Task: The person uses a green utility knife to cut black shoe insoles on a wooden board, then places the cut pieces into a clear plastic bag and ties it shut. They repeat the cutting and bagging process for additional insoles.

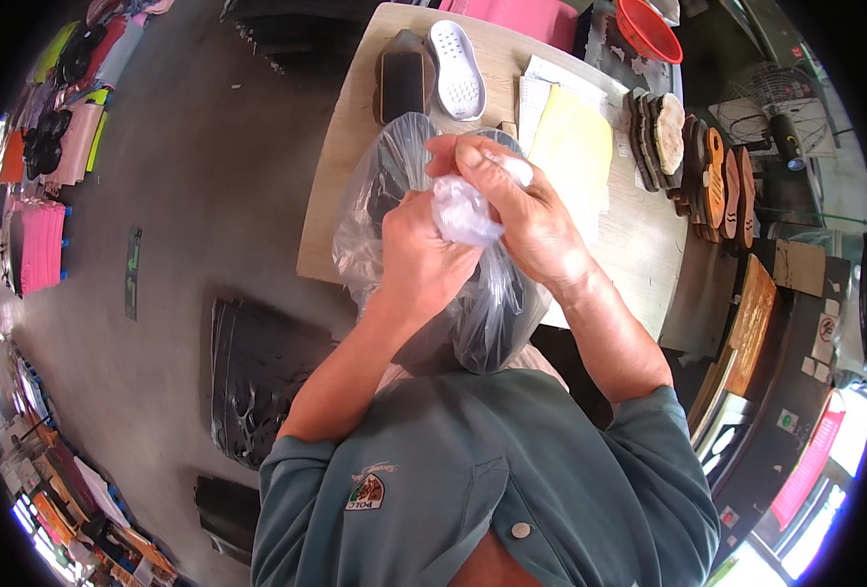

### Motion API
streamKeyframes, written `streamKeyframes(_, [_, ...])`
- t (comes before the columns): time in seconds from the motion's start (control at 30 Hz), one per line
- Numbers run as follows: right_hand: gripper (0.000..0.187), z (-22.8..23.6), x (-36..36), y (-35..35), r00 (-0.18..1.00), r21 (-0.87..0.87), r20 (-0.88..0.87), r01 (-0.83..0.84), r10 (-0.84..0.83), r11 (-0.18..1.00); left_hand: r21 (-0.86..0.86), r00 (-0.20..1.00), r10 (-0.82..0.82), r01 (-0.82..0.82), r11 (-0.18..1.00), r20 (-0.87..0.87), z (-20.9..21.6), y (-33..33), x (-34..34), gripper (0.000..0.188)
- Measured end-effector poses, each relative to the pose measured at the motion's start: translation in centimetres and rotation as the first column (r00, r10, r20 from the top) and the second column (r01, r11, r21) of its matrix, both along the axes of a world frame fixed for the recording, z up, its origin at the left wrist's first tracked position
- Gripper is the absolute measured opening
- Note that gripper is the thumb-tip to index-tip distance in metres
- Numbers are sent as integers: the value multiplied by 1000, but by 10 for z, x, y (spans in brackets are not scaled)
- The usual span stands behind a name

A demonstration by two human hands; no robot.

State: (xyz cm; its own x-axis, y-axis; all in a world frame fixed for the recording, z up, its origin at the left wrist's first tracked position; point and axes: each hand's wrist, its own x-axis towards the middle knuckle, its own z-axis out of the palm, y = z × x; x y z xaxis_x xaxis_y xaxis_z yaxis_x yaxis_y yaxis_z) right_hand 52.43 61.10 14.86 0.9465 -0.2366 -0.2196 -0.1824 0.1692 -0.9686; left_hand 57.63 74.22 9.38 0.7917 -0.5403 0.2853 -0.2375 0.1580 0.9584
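Observation:
A clear plastic bag [355, 223] with dark items inside rests at the near edge of the table, against my front. Its gathered, crumpled neck sticks up between my two hands. My left hand [422, 245] is closed around the lower part of that neck. Higher up, my right hand [531, 210] is closed on the twisted plastic, with its thumb and fingers bent over it. What exactly the dark items are is hard to make out through the plastic.
On the table [634, 259] lie a white shoe sole [458, 73], a dark phone-like slab [402, 86] and yellow paper [572, 137]. Rows of soles [715, 186] stand at the right, near a red basket [648, 31]. Black sheets [257, 377] are stacked on the floor at left.

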Motion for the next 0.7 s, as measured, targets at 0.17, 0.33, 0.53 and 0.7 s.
streamKeyframes(0.17, [33,-7,-10,-25,984,172,155,-120,94,978,-102,927,-42,4,995,-372,3,9,-2,17])
streamKeyframes(0.33, [20,-21,-16,-28,992,-29,115,63,-59,998,-219,866,-90,-23,975,-493,8,4,3,24])
streamKeyframes(0.53, [21,-21,-20,-23,963,119,140,215,-230,969,-51,859,-11,-17,999,-512,-1,10,2,18])
streamKeyframes(0.7, [27,-18,-15,-30,946,482,23,272,-322,833,-370,926,-278,172,913,-255,-14,8,-4,29])
